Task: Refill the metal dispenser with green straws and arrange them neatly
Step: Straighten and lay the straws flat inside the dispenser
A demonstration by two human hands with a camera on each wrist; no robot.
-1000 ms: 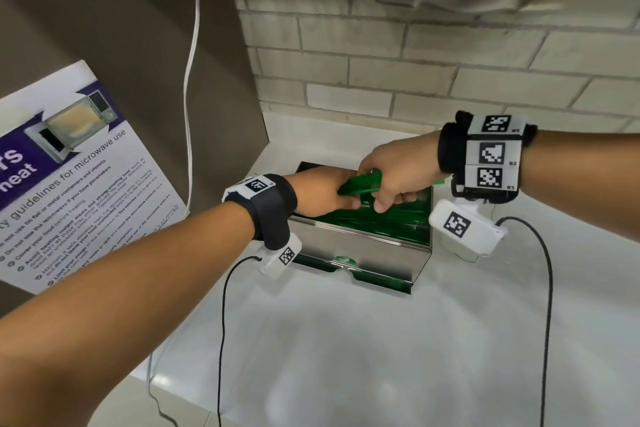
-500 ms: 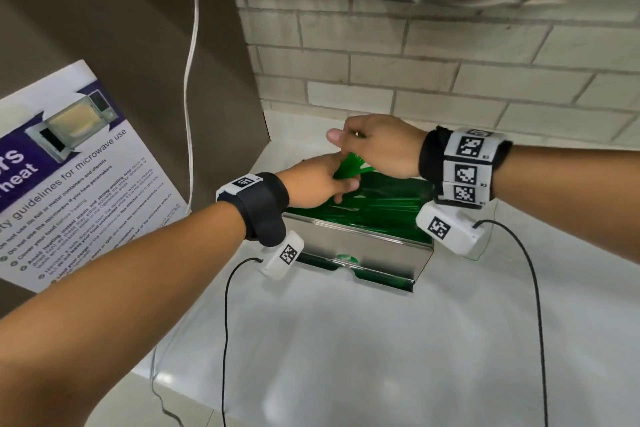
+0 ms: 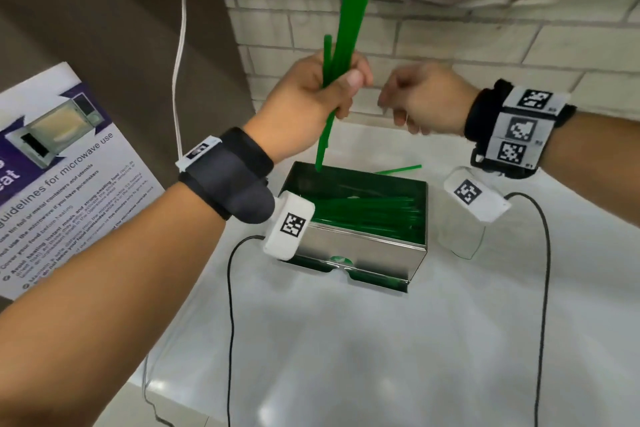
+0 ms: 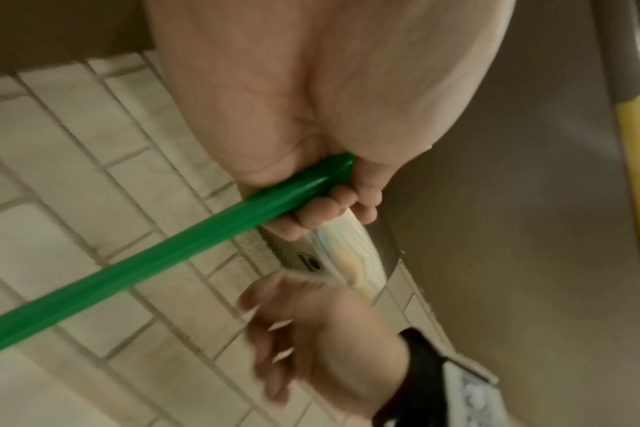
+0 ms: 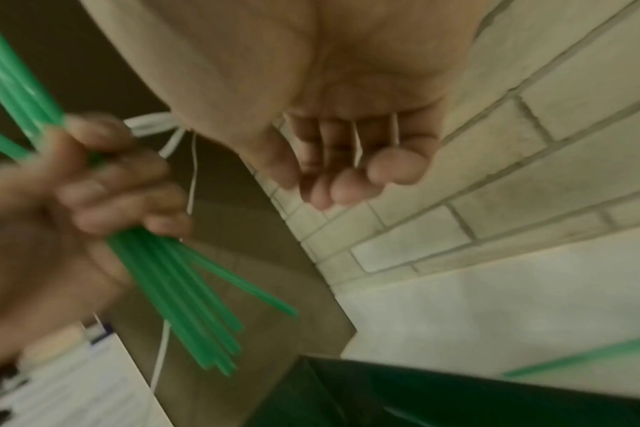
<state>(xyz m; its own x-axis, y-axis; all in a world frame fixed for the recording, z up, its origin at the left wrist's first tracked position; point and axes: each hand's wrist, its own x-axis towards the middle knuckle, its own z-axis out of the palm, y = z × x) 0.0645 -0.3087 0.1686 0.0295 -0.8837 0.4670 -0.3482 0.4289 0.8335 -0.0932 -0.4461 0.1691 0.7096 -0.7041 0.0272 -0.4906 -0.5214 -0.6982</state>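
White table [image 3: 346, 357], brick behind. My left grip [image 3: 311, 104] clenched the straw bundle [image 3: 341, 45] upright, dispenser [image 3: 360, 246] at 6 o'clock below; right grip [image 3: 422, 100] nearer, loosely curled, empty.

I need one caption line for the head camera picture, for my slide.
Left hand grips a bundle of green straws upright above the metal dispenser; right hand holds nothing.

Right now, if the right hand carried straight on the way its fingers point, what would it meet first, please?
Probably the left hand and the bunch of green straws in its grip: the right hand points leftward at them across a small gap. Depth is uncertain.
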